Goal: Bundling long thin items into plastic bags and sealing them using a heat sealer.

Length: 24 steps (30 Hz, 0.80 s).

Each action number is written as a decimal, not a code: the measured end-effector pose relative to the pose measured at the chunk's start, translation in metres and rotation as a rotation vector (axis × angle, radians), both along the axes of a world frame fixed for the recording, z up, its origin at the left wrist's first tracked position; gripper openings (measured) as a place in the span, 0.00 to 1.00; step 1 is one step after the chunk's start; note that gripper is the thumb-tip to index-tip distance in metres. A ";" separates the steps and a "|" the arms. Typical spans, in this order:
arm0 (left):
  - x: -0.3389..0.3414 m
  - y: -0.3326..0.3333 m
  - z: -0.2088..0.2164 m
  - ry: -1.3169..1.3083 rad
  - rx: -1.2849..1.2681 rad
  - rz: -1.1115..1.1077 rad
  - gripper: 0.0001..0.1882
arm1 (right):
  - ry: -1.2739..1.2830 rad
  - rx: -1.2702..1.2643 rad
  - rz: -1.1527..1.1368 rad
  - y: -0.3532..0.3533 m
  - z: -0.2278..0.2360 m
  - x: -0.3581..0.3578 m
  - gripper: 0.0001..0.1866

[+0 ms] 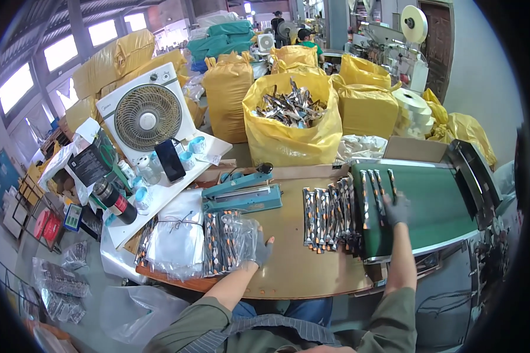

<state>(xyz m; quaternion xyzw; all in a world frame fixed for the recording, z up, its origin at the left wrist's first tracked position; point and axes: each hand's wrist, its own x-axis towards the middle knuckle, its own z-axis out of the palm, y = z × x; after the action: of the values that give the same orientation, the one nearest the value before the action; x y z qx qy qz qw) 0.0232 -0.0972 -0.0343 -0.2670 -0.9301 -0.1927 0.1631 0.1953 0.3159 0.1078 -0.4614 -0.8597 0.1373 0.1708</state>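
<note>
My left hand point(264, 252), in a grey glove with bare fingertips, rests on the table against the end of a clear plastic bag point(241, 238). Its thumb stretches away from the bag; the other fingers are partly hidden. Slim dark stick packets point(214, 244) with orange and white marks lie in and beside that bag. Over the green conveyor belt point(433, 203) reaches my gloved right hand point(397, 210), fingers extended at the lower end of a stick packet point(392, 181). Two more packets point(365, 197) lie left of it. A row of packets point(327, 217) lies between my hands.
A stack of clear bags point(175, 238) and a teal bag sealer point(244, 198) occupy the table's left. Behind stands a yellow sack point(291, 141) full of packets. On a white board point(203, 162) are a fan point(147, 112), a phone point(169, 160) and a dark bottle point(115, 202).
</note>
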 end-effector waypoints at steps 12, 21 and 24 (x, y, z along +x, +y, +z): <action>-0.020 0.113 0.047 -0.728 0.463 -0.092 0.33 | 0.167 -0.319 0.014 -0.076 -0.091 -0.119 0.49; -0.049 0.132 0.016 -1.672 0.999 -0.167 0.32 | 0.134 -0.537 0.376 -0.164 -0.065 -0.142 0.38; -0.052 0.102 0.021 -1.447 0.975 -0.109 0.36 | 0.352 -1.427 0.372 -0.170 -0.086 -0.143 0.21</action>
<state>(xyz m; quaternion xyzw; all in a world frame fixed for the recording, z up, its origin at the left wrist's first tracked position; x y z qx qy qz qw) -0.0292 0.0047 -0.0134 -0.0240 -0.6051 -0.6987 -0.3809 0.0519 0.1458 0.0214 -0.2788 -0.5861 0.7584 -0.0605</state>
